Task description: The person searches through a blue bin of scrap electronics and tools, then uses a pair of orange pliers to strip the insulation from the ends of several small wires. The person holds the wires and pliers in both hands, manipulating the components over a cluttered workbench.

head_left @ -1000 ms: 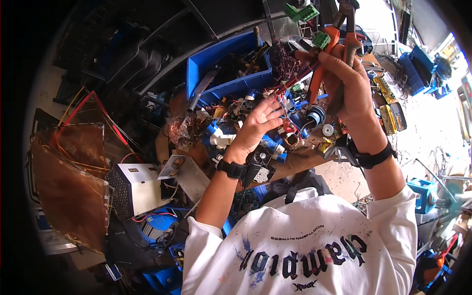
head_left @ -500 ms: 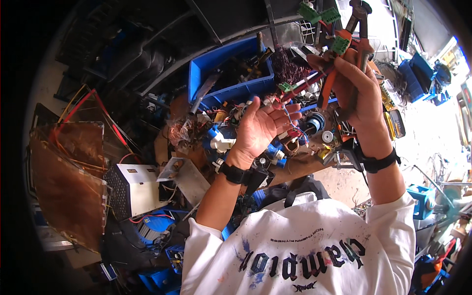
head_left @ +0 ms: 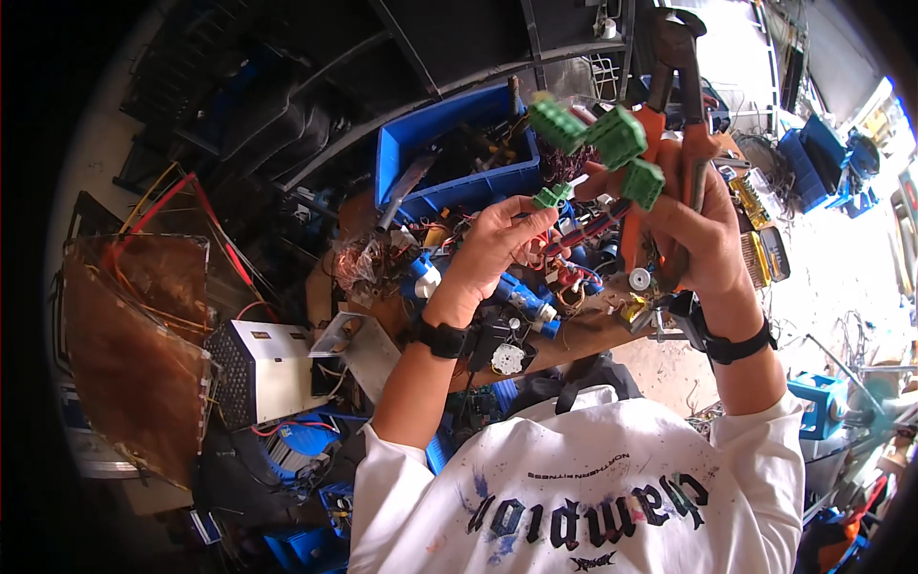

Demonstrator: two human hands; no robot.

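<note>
My left hand is closed, with thumb and fingers pinching a small green terminal connector. My right hand is wrapped round a pair of end-cutting pincers with orange handles, the dark jaws pointing up and away. Several larger green terminal blocks stick out beside the pincers at my right fingers. Red and dark wires run between the two hands, below the small connector. My right palm hides where the wires and the handles meet.
Behind my hands, a blue crate holds tools and parts. The bench is littered with wires, blue plugs and a white spool. To the left stand a white metal box and a brown panel.
My left hand has gone from open, with spread fingers, to pinching the small green connector. The pincers and green terminal blocks have come lower and nearer with my right hand.
</note>
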